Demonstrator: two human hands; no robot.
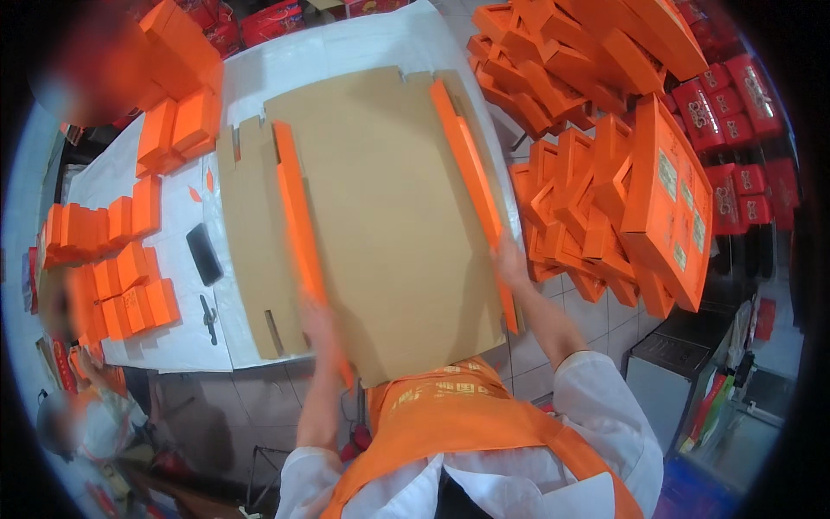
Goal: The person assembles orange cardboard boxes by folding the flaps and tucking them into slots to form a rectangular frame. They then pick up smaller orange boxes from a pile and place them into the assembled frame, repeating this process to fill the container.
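A large cardboard box blank (389, 199), plain brown on the upper face, lies on the white-covered table and reaches back to my apron. Two long orange strips stand out along it, the left orange strip (298, 212) and the right orange strip (468, 156); they look like its folded-up sides. My left hand (322, 329) grips the near part of the left strip, slightly blurred, its fingers partly hidden. Farther up on the other side, my right hand (510, 261) closes around the right strip, with the fingertips out of sight.
Orange boxes (130, 298) stand in groups on the table's left. A black phone (205, 254) and a small dark tool (208, 320) lie nearby. Stacked orange trays (588, 190) rise at the right, beside red boxes (726, 104). Another person (104, 415) is at lower left.
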